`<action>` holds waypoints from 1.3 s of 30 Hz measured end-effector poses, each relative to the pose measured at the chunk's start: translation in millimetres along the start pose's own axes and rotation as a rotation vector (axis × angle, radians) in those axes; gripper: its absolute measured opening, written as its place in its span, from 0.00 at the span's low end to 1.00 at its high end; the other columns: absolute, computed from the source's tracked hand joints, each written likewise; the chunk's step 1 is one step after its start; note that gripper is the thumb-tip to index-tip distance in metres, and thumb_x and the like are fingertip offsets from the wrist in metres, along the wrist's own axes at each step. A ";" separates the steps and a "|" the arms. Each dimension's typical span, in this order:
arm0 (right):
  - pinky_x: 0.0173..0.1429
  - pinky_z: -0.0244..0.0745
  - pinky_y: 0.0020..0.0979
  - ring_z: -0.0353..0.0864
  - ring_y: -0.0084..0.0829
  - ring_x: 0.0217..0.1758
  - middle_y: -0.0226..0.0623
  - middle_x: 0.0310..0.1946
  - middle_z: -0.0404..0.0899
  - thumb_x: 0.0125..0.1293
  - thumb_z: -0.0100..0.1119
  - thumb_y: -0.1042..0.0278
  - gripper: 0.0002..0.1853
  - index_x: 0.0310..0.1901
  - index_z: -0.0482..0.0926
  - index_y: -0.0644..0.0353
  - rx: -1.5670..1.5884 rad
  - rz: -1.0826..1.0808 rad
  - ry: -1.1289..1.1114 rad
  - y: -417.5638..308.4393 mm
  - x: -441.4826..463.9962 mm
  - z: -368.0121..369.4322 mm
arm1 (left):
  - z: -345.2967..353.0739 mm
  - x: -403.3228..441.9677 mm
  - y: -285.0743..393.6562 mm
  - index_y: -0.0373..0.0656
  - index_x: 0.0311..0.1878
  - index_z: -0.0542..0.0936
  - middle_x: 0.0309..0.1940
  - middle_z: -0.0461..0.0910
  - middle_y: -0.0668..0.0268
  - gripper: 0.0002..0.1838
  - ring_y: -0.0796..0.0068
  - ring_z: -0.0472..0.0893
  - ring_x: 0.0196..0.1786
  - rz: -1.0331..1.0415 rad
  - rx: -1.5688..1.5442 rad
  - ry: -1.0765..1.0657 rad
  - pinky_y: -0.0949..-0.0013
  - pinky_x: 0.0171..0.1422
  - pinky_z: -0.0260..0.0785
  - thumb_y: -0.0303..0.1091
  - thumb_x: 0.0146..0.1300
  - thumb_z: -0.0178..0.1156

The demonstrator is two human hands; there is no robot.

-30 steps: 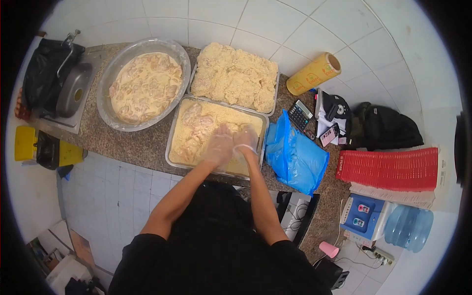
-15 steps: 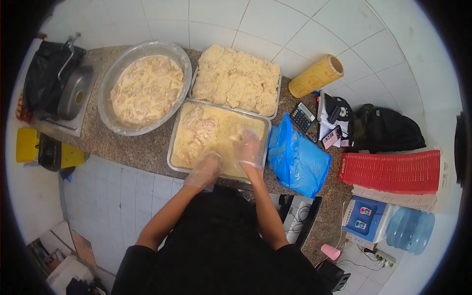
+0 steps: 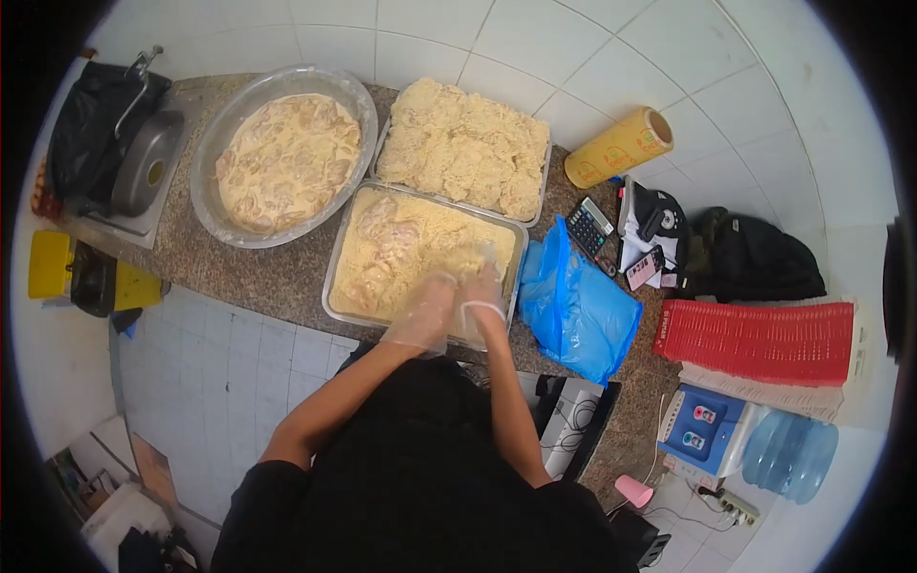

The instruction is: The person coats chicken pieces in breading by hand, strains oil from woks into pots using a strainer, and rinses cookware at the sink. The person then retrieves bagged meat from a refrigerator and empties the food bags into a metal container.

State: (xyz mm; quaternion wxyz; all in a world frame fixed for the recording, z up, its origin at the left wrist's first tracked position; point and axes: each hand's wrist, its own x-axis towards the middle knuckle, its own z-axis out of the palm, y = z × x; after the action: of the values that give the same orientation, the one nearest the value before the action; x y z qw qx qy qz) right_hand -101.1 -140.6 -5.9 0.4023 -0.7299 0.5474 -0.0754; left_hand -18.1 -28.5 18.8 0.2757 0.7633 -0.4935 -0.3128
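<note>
Both of my hands wear clear plastic gloves and meet over a metal tray of pale breadcrumbs. My left hand and my right hand are closed side by side around a crumb-covered piece of chicken; the fingertips are partly hidden and blurred. Left of them in the same tray lie raw, wet-looking chicken pieces, only partly coated. Behind it, a second tray is heaped with breaded chicken. A large round basin holds chicken in creamy batter.
Right of the tray lies a blue plastic bag. Beyond are a roll of plastic wrap, a calculator, a phone, a black bag, red packaging and a water dispenser. A sink is at far left.
My hands have come together: the left moved right, and the right moved slightly toward my body. A crumb-covered piece now shows at their fingertips. The view has shifted slightly.
</note>
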 end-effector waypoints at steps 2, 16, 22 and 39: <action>0.68 0.64 0.41 0.72 0.54 0.61 0.62 0.56 0.73 0.64 0.52 0.63 0.25 0.60 0.70 0.70 0.002 -0.071 0.029 -2.5 9.7 -7.4 | 5.3 10.1 -8.5 0.31 0.49 0.76 0.47 0.79 0.44 0.16 0.45 0.79 0.50 0.356 0.188 0.396 0.50 0.53 0.71 0.28 0.60 0.50; 0.61 0.69 0.44 0.76 0.54 0.56 0.55 0.51 0.77 0.61 0.54 0.71 0.19 0.54 0.77 0.63 -0.198 -0.501 0.176 3.7 32.0 -18.9 | 19.9 45.1 -21.6 0.31 0.41 0.80 0.35 0.83 0.48 0.16 0.50 0.82 0.43 0.435 0.467 0.407 0.53 0.50 0.70 0.36 0.55 0.58; 0.50 0.73 0.46 0.79 0.54 0.45 0.55 0.39 0.81 0.59 0.57 0.69 0.12 0.43 0.81 0.64 -0.601 -0.364 -0.149 26.9 46.7 7.8 | 26.1 11.5 -32.2 0.30 0.40 0.80 0.37 0.82 0.47 0.15 0.51 0.81 0.46 0.142 0.468 0.077 0.55 0.50 0.71 0.34 0.57 0.57; 0.57 0.70 0.34 0.78 0.37 0.50 0.44 0.41 0.80 0.56 0.52 0.80 0.19 0.51 0.76 0.68 -0.083 -0.618 -0.428 -55.3 45.0 -61.1 | -24.6 41.4 -53.7 0.34 0.62 0.69 0.68 0.64 0.49 0.28 0.63 0.68 0.68 0.164 -0.363 0.529 0.63 0.68 0.64 0.39 0.63 0.64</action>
State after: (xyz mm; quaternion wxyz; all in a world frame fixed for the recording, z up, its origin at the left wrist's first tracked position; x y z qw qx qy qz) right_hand -76.4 -205.9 56.9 0.4360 -0.8755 0.2075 -0.0167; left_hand 44.7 -44.7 -12.9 0.5501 0.7142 -0.4009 -0.1633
